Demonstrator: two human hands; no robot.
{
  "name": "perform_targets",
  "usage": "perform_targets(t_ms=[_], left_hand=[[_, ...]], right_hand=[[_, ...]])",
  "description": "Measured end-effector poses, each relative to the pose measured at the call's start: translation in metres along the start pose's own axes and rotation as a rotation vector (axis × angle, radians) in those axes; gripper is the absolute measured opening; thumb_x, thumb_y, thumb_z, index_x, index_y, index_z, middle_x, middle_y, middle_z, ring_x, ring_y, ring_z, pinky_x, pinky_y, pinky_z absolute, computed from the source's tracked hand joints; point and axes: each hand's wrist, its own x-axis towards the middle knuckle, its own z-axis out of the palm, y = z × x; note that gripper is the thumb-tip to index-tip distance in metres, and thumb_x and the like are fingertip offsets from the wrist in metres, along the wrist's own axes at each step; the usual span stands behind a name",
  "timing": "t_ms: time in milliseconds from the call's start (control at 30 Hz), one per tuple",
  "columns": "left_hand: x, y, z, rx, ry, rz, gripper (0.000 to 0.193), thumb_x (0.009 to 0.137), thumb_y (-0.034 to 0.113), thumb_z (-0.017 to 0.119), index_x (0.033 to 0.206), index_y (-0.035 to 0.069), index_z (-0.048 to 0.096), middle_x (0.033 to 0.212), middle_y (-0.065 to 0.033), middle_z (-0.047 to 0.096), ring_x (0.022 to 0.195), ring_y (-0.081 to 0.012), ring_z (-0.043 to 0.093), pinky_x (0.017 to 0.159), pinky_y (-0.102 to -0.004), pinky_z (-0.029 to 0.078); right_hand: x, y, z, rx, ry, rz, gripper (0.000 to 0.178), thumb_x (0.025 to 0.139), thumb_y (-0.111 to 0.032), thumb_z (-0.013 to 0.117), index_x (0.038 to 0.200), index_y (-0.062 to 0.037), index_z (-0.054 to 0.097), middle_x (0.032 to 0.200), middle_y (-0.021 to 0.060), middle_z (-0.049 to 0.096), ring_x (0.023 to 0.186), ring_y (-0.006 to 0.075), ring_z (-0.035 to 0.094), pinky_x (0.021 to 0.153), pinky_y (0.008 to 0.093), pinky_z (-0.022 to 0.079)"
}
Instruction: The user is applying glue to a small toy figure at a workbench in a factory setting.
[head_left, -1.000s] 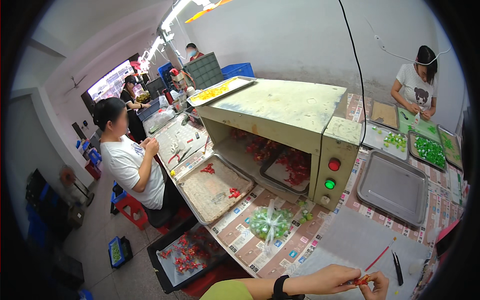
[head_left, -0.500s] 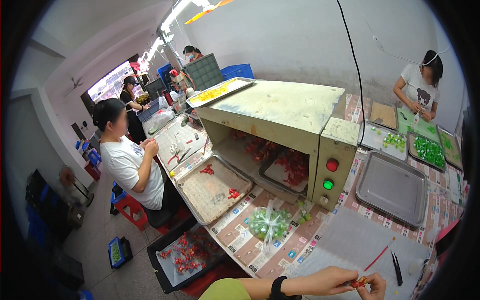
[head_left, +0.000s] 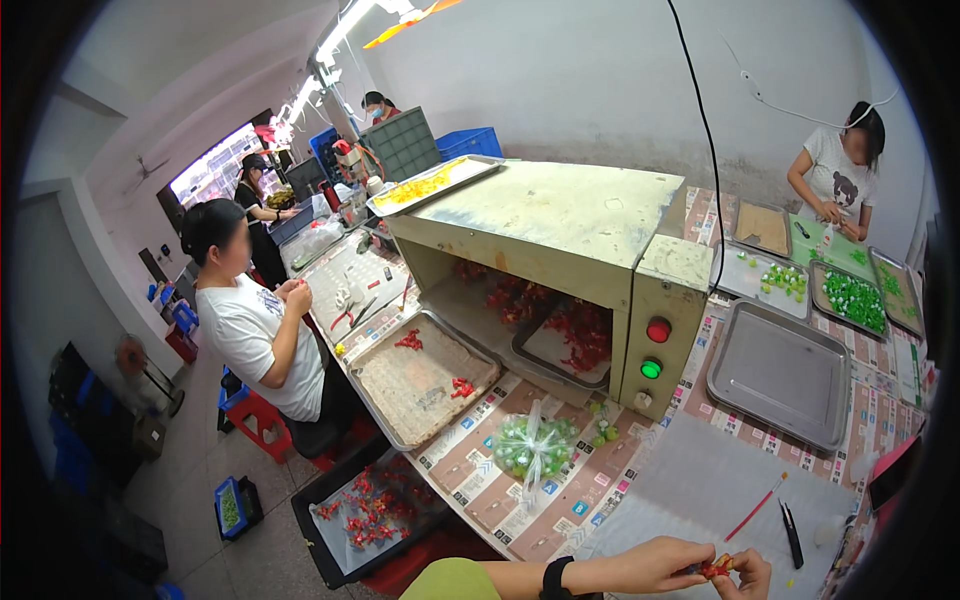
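At the lower right, over a pale sheet [head_left: 655, 490], my left hand [head_left: 660, 565] and my right hand [head_left: 750, 578] meet with fingertips closed on one small red-and-yellow piece [head_left: 715, 568]. Its exact kind is too small to make out. A dark band circles my left wrist. Just beyond my hands a thin red-handled brush [head_left: 752, 512] and black tweezers [head_left: 791, 533] lie on the sheet.
A cream metal machine [head_left: 540, 225] with an open front holds red pieces on a tray [head_left: 545, 355]. Nearby are a grey tray [head_left: 775, 375], a tied bag of green pieces [head_left: 530, 445], a worn tray [head_left: 400, 385] and a black crate [head_left: 330, 560]. Co-workers sit left and far right.
The whole view has shifted very slightly. Both my hands stay on the red-and-yellow piece in nearly the same place.
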Motion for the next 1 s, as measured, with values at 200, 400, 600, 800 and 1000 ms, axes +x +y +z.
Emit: perform_targets(t_ms=[200,400,600,800,1000], left_hand=[[-0.001,0.01,0.0,0.081,0.002,-0.056,0.018,0.081,0.021,0.059,0.085,0.005,0.055,0.07,-0.0141,0.057,0.061,-0.0292,0.056,0.056,-0.0345,0.044],[-0.002,-0.002,0.004,0.012,-0.029,-0.048,0.017,0.084,0.018,0.054,0.085,0.004,0.044,0.061,-0.0115,0.043,0.055,-0.0288,0.044,0.051,-0.0343,0.035],[-0.001,0.004,0.002,0.046,0.009,-0.011,0.018,0.083,0.019,0.055,0.086,0.005,0.045,0.061,-0.0116,0.045,0.054,-0.0291,0.045,0.05,-0.0345,0.035],[0.001,0.02,0.003,0.075,0.039,-0.035,0.017,0.082,0.022,0.058,0.083,0.005,0.055,0.066,-0.0137,0.055,0.057,-0.0291,0.054,0.055,-0.0348,0.043],[-0.004,-0.006,0.014,0.025,-0.017,-0.018,0.018,0.083,0.02,0.055,0.086,0.005,0.045,0.062,-0.0113,0.046,0.054,-0.0285,0.047,0.05,-0.0344,0.036]], right_hand=[[-0.004,0.002,0.0,0.008,-0.012,0.013,0.011,0.077,0.0,0.061,0.084,-0.001,0.053,0.082,0.0054,0.057,0.081,0.0137,0.052,0.076,0.027,0.041],[-0.002,-0.003,-0.001,-0.026,-0.025,-0.026,0.01,0.077,0.0,0.061,0.083,-0.0003,0.053,0.08,0.006,0.058,0.079,0.0135,0.053,0.074,0.0264,0.042],[0.004,-0.011,-0.004,-0.112,-0.045,-0.025,0.01,0.075,0.001,0.062,0.081,0.0004,0.053,0.08,0.0064,0.059,0.079,0.0136,0.053,0.073,0.0266,0.042],[-0.007,-0.005,-0.006,-0.057,-0.02,-0.003,0.009,0.077,-0.001,0.061,0.08,0.0009,0.053,0.079,0.0063,0.058,0.079,0.0136,0.053,0.074,0.0261,0.041],[-0.008,-0.011,-0.004,-0.058,-0.031,0.001,0.01,0.077,-0.002,0.061,0.082,0.0003,0.053,0.079,0.0056,0.057,0.079,0.0135,0.052,0.073,0.026,0.042]])
